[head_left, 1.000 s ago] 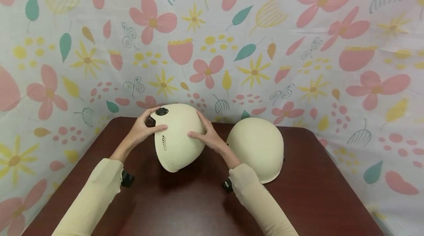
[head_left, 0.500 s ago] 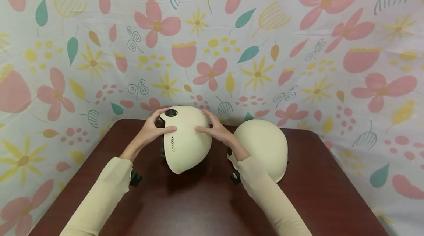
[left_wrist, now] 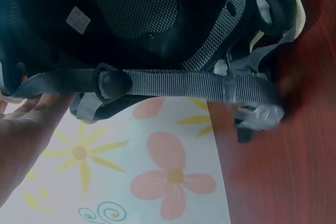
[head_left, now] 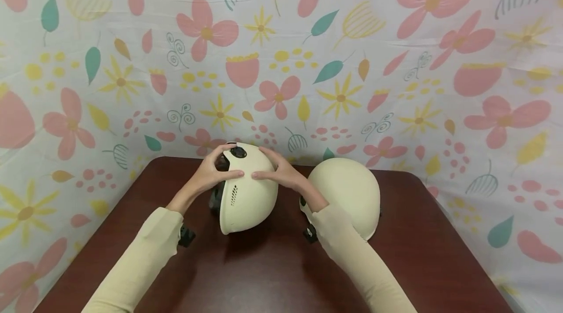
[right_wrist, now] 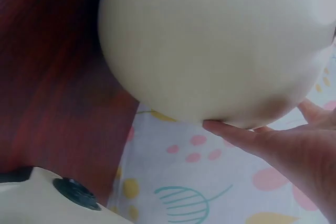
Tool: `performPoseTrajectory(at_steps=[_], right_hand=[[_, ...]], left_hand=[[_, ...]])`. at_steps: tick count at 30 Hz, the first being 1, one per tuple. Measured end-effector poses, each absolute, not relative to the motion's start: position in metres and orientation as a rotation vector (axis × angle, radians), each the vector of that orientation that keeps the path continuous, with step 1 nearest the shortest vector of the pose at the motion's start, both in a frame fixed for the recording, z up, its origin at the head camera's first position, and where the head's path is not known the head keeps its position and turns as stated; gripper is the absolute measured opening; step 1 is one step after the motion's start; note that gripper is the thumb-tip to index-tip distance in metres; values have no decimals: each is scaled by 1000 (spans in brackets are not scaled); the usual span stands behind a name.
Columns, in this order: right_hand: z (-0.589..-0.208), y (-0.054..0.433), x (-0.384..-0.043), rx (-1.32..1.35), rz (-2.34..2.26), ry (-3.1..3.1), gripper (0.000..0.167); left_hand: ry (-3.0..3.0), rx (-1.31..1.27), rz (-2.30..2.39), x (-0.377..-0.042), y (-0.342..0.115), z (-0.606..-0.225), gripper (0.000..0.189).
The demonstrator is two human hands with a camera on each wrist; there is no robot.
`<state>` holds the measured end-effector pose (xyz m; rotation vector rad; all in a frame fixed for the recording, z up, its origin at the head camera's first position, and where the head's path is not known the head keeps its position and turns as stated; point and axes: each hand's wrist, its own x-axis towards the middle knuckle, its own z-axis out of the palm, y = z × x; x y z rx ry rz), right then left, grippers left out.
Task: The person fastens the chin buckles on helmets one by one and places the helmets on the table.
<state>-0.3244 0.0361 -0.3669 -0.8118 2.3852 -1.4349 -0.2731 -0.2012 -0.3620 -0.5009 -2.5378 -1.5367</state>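
Observation:
A cream helmet (head_left: 252, 200) is held tipped on its side, its opening turned left, low over the table. My left hand (head_left: 212, 171) grips it near the rim, thumb on the shell and fingers by a black round cap (head_left: 238, 152). On the crown side, my right hand (head_left: 283, 172) holds the shell between thumb and fingers. The left wrist view shows the black padded inside (left_wrist: 131, 9) and a grey chin strap (left_wrist: 173, 85) with something clear, like plastic wrap (left_wrist: 261, 116), at its end. Whether the helmet touches the table is unclear.
A second cream helmet (head_left: 345, 191) rests crown up on the dark red-brown table (head_left: 264, 279), right of the held one and partly behind my right forearm. A flower-patterned cloth (head_left: 281, 59) hangs behind the table's far edge.
The held helmet has shifted slightly right and turned in my hands, its rim now more upright and facing left. Both hands keep their hold. The second helmet stays in place.

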Motion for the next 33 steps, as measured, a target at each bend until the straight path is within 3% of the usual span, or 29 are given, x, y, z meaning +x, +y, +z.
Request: performPoseTrajectory(at_steps=[33], right_hand=[[-389,31,-301,-736,-1583,2431,91]], left_hand=[[-2403,-721,-1674,-269,-201,-378,90]])
